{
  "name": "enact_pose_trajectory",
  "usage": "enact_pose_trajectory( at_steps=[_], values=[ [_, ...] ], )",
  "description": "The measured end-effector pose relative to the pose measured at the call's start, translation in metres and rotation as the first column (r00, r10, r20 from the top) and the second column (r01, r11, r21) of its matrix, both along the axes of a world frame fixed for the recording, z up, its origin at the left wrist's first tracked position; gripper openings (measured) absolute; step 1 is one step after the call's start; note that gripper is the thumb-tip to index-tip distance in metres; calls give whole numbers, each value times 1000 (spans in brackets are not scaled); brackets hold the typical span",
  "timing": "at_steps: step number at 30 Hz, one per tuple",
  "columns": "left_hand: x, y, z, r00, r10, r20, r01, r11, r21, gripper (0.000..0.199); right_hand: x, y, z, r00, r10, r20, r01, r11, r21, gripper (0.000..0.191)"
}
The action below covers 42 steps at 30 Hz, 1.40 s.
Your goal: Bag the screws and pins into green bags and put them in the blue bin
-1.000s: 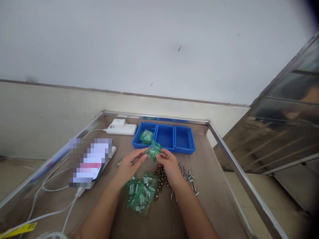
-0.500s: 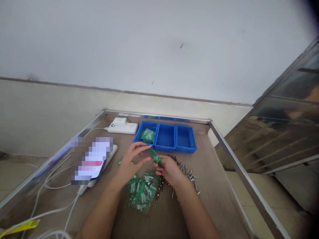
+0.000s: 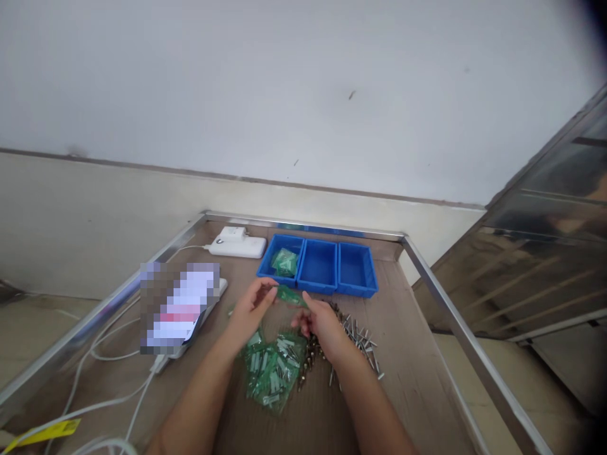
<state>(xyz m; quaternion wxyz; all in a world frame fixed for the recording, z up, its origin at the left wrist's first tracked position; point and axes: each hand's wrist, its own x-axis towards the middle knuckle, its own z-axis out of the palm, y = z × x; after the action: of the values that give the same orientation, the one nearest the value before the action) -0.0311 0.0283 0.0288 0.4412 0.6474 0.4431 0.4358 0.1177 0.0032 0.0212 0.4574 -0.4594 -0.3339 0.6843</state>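
A small green plastic bag (image 3: 290, 295) is stretched between my two hands, just in front of the blue bins. My left hand (image 3: 253, 306) pinches its left end between thumb and fingers. At the right end, my right hand (image 3: 318, 316) grips it with the thumb on top and the other fingers curled below. Under my hands lies a pile of green bags (image 3: 274, 373) with light metal pieces inside. Loose metal pins or screws (image 3: 363, 344) are scattered right of the pile, partly covered by my right hand and forearm.
Three blue bins stand in a row at the back; the left bin (image 3: 279, 282) holds green bags beside the middle bin (image 3: 317, 289) and right bin (image 3: 358, 292). A phone (image 3: 183, 306), white power bank (image 3: 237, 246) and white cables (image 3: 109, 399) lie left. A metal rail (image 3: 465, 322) edges the table.
My left hand has closed on the free end of the green bag, which now lies flatter between both hands. The view has shifted slightly.
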Motion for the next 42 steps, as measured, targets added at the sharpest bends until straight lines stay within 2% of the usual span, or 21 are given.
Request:
enact_pose_trajectory(
  at_steps=[4, 8, 13, 17, 19, 23, 27, 29, 31, 34, 36, 39, 41, 42],
  values=[
    [2, 0, 2, 999, 6, 53, -4, 1000, -26, 23, -1, 0, 0, 998, -53, 38, 47, 991, 129, 48],
    [2, -1, 5, 995, -39, 93, 47, 995, -87, 26, 0, -5, 8, 996, -84, 10, 80, 973, 216, 39],
    [0, -1, 5, 993, -48, 104, 61, 990, -131, 24, -4, -7, 9, 977, -211, 24, 198, 945, 261, 30],
    [0, -2, 5, 998, -39, 41, 43, 991, -124, 26, -5, -6, 4, 957, -288, 36, 263, 912, 315, 45],
    [0, -3, 6, 999, -37, 28, 40, 992, -120, 27, -3, -6, 3, 957, -284, 63, 245, 903, 353, 48],
    [0, -6, 9, 998, -19, 53, 27, 989, -142, 29, -1, -7, 4, 955, -247, 164, 167, 905, 390, 36],
    [0, -8, 14, 997, -1, 81, 15, 984, -178, 32, -1, -6, 5, 903, -288, 319, 136, 896, 423, 34],
    [0, -9, 16, 994, -14, 113, 33, 984, -174, 32, -2, -6, 5, 876, -307, 373, 124, 889, 441, 26],
    [0, -9, 17, 986, -23, 166, 49, 986, -157, 32, -2, -7, 4, 867, -312, 388, 118, 885, 450, 18],
    [-2, -8, 18, 978, -3, 209, 32, 990, -138, 34, -2, -10, 5, 864, -334, 376, 152, 886, 437, 19],
    [-6, -6, 17, 981, 31, 193, -4, 991, -134, 34, -1, -10, 10, 860, -378, 344, 218, 880, 422, 22],
    [-13, -1, 13, 982, 77, 171, -58, 992, -116, 33, -1, 2, 27, 832, -461, 308, 316, 851, 419, 26],
    [-18, 3, 11, 983, 109, 146, -94, 990, -107, 32, -4, 17, 39, 800, -484, 354, 313, 841, 442, 30],
    [-20, 5, 10, 984, 122, 131, -109, 988, -105, 31, -6, 26, 43, 796, -449, 406, 255, 857, 448, 30]
  ],
)
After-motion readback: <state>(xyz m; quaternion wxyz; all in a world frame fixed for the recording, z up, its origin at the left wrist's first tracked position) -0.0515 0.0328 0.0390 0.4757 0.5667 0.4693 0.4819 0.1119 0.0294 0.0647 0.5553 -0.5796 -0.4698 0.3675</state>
